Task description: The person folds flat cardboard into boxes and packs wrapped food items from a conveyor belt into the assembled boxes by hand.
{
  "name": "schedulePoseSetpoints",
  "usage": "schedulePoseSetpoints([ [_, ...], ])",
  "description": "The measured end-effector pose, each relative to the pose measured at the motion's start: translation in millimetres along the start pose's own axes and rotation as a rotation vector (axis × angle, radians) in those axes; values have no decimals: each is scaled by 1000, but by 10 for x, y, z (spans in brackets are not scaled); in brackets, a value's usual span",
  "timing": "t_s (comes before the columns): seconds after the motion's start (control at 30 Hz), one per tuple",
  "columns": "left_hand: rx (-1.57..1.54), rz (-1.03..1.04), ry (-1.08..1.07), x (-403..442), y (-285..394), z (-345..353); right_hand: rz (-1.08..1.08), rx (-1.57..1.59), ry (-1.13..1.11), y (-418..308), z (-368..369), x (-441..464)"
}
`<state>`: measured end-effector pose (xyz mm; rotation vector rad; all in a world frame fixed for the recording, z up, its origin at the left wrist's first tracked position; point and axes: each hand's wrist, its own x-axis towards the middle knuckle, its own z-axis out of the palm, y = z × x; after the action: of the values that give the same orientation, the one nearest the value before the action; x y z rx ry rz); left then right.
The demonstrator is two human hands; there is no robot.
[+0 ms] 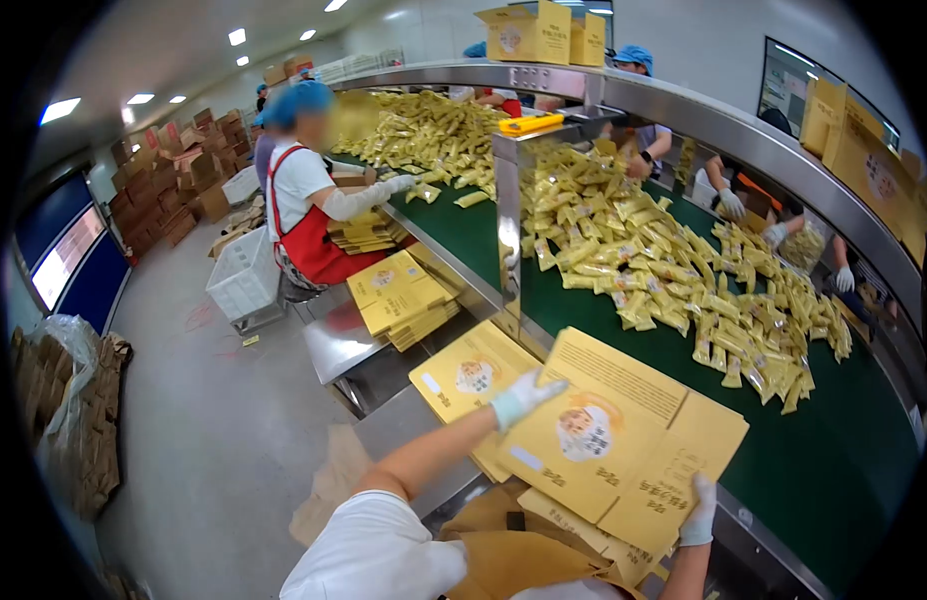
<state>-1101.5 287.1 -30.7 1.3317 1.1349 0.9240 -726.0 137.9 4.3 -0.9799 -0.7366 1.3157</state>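
A flattened yellow carton (623,415) with a printed round picture and lettering lies tilted in front of me, overlapping the green belt's edge. My left hand (523,398), in a white glove, grips its left edge; the fingers under it are hidden. At the lower right edge, my gloved right hand (699,512) holds the same carton. Another flat carton (463,372) rests just left of it, partly under my left hand. Beneath the held carton, close to my lap, more flat cartons (573,522) show.
Many yellow wrapped packets (653,270) are heaped on the green belt (473,240). A metal post (508,225) and overhead rail stand close ahead. To the left, a co-worker in a red apron (318,225) sits beside stacked cartons (395,292). A white crate (243,270) is on the floor.
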Motion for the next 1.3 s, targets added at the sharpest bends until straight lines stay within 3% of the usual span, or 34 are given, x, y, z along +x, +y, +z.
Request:
schedulePoseSetpoints([
  [0.03,43,36,46,-5,-198,241,65,42,-14,55,-354,-57],
  [0.13,-100,-77,-112,-131,-369,828,19,66,158,35,-616,-479],
  [0.27,-61,-250,-227,-151,-797,1218,89,37,356,556,-1264,-830],
  [0.33,-203,-322,-324,-126,-830,1262,208,159,364,683,-1287,-969],
  [0.43,-144,-497,-315,-222,-708,1205,272,195,370,935,-1447,-965],
  [0.53,-42,-473,-228,-226,-1047,1167,296,181,407,963,-1358,-975],
  [0.67,-22,-405,-189,-366,-674,1104,286,-41,469,1008,-1435,-892],
  [0.77,-70,-452,-195,-110,-875,1127,242,-26,373,998,-1538,-709],
  [0.83,-280,-580,-287,196,-1110,1078,322,162,373,739,-1363,-596],
  [0.87,-215,-620,-265,177,-990,1125,362,255,371,657,-1260,-559],
  [0.93,-84,-693,-223,49,-631,1238,462,-10,543,640,-1111,-494],
  [1.07,207,-410,-81,-12,-695,1277,465,-391,719,850,-1350,-372],
  [1.3,291,-399,-46,-63,-703,1283,354,-507,676,873,-1213,-464],
])
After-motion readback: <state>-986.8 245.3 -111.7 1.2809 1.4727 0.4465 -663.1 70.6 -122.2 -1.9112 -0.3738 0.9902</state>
